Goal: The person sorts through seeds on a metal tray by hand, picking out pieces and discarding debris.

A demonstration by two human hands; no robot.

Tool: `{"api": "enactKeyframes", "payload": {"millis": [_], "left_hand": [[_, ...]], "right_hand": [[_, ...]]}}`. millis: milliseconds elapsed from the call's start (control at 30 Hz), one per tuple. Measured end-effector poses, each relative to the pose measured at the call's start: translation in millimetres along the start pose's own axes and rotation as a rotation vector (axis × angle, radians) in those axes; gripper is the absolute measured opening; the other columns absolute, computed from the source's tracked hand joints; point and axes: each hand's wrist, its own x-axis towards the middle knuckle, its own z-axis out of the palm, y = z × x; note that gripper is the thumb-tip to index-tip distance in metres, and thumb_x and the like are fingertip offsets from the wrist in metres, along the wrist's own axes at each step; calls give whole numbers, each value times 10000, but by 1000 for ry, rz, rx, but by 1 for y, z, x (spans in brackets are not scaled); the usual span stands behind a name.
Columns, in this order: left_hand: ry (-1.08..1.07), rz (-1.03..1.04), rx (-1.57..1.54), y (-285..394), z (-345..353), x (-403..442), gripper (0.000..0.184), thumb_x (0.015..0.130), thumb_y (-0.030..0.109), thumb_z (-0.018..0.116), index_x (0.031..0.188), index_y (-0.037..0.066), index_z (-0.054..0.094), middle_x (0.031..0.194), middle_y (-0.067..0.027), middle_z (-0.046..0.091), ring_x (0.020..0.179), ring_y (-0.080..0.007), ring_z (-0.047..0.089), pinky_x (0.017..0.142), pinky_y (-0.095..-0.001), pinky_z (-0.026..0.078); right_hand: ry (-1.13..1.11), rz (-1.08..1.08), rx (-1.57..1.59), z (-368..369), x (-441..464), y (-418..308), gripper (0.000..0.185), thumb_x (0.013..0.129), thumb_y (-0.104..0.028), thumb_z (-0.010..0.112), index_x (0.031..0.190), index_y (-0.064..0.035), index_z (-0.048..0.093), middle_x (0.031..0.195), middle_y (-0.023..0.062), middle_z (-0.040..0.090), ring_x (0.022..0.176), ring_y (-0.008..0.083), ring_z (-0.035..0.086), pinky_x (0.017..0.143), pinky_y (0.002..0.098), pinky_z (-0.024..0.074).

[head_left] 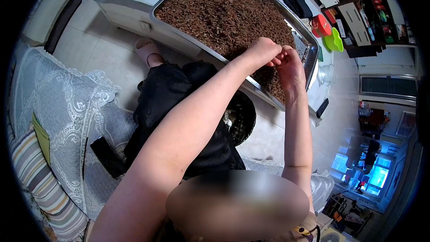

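A large metal tray (154,15) holds a thick layer of small reddish-brown pieces (224,9). Over the tray's near right part, my left hand (262,53) and my right hand (291,66) meet at the fingertips. The fingers of both hands are closed in a pinch. Whatever lies between them is too small or hidden to name. Below the hands, more brown pieces show, and bare metal is visible at the tray's right end.
A dark round bin (244,118) stands on the floor below the tray. Right of the tray are a red container (320,26), a green bowl (333,40), a clear glass bowl (327,74) and a black remote (322,107). A phone (107,156) lies on the lace-covered sofa (67,103).
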Motion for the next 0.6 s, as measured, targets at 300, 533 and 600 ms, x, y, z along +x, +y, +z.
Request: {"api": "enactKeyframes", "payload": {"millis": [300, 533, 600], "left_hand": [[56, 90, 49, -10, -1, 6, 208, 969, 224, 589, 940, 26, 645, 821, -37, 671, 687, -86, 591, 593, -249, 465], [25, 73, 11, -6, -7, 3, 211, 973, 238, 597, 907, 43, 644, 773, 0, 633, 642, -68, 544, 567, -229, 441], [6, 27, -28, -6, -7, 1, 217, 973, 246, 602, 880, 53, 637, 749, 14, 612, 624, -57, 525, 555, -217, 427]], "right_hand": [[109, -33, 8, 12, -7, -3, 104, 928, -185, 605, 935, -82, 619, 861, -1, 590, 805, 121, 568, 771, 275, 444], [95, -76, -155, 34, -28, -22, 175, 956, -190, 634, 1063, -53, 647, 874, -15, 616, 775, 71, 566, 653, 230, 448], [16, -36, -182, 37, -32, -25, 217, 961, -189, 631, 1109, -31, 646, 910, -1, 635, 787, 78, 578, 657, 230, 462]]}}
